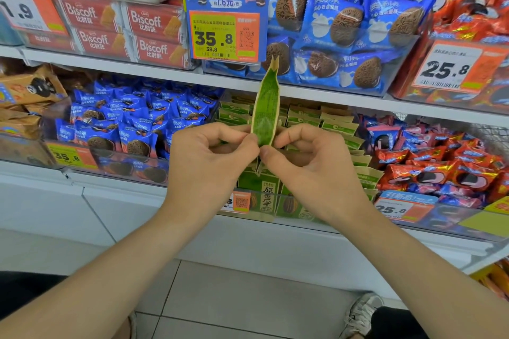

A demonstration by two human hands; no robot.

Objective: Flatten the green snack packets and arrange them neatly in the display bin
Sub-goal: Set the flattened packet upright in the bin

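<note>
I hold one green snack packet [266, 107] upright and edge-on in front of the shelf, its notched top pointing up. My left hand [212, 157] pinches its lower end from the left and my right hand [308, 157] pinches it from the right, fingertips meeting at the bottom. Behind and below my hands stands the clear display bin [261, 210] with several more green packets [336, 126], some upright in rows and some leaning.
Blue cookie packets [132, 124] fill the bin to the left, red and blue packets [440, 168] the bin to the right. The upper shelf [165, 74] carries Biscoff boxes, blue cookie packs and a price sign [224, 33]. Tiled floor and a shoe [360, 314] lie below.
</note>
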